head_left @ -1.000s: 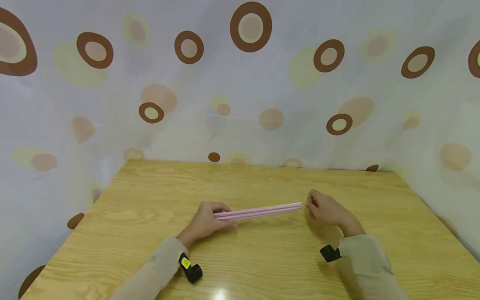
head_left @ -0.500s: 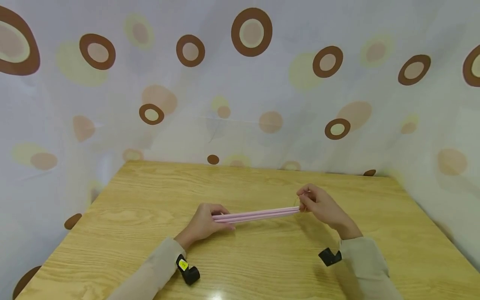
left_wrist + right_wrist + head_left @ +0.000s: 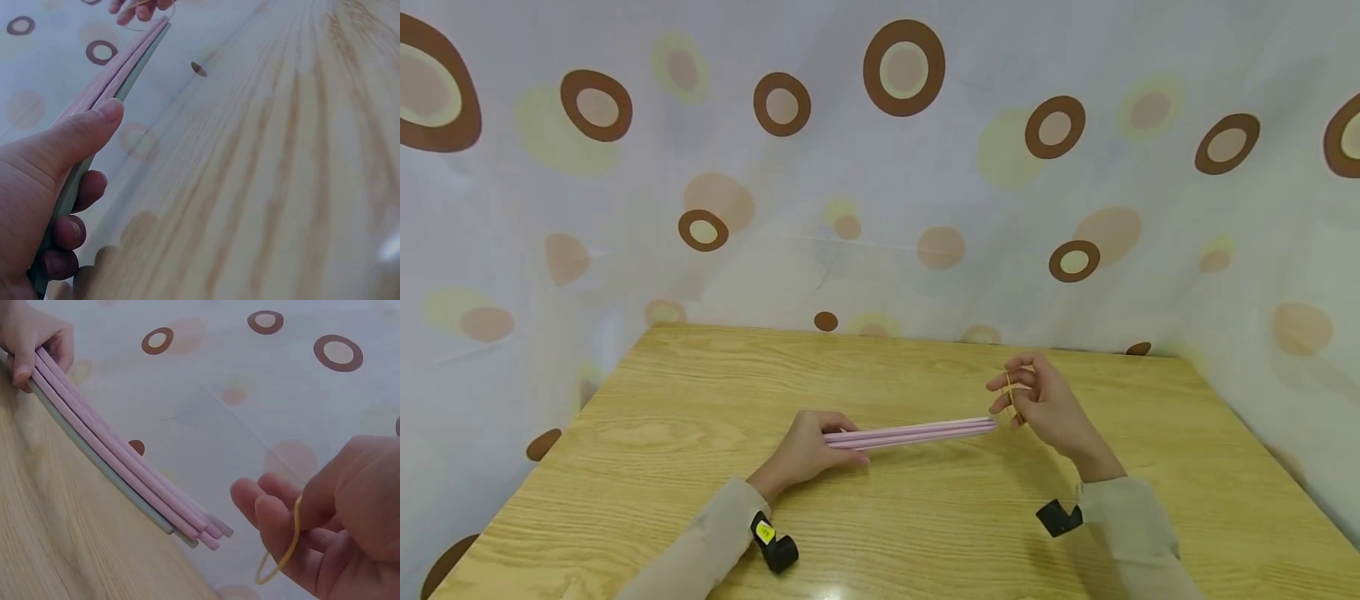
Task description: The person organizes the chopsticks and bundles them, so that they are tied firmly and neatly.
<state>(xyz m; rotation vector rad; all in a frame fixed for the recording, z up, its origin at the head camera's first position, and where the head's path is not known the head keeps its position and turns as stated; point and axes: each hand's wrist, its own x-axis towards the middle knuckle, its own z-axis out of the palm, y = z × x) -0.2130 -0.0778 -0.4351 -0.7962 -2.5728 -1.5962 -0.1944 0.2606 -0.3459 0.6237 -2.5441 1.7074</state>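
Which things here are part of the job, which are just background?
In use:
- bundle of straws, gripped at one end by the left hand
- rubber band, looped over the right hand fingers

Background:
- wooden table
- spotted curtain

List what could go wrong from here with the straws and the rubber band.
1. The left hand grips the bundle of straws at one end only; the free tips look splayed and uneven in the right wrist view, so the band may catch some and miss others.
2. The rubber band hangs loosely over the right hand's fingers; it could slip off or snap away.
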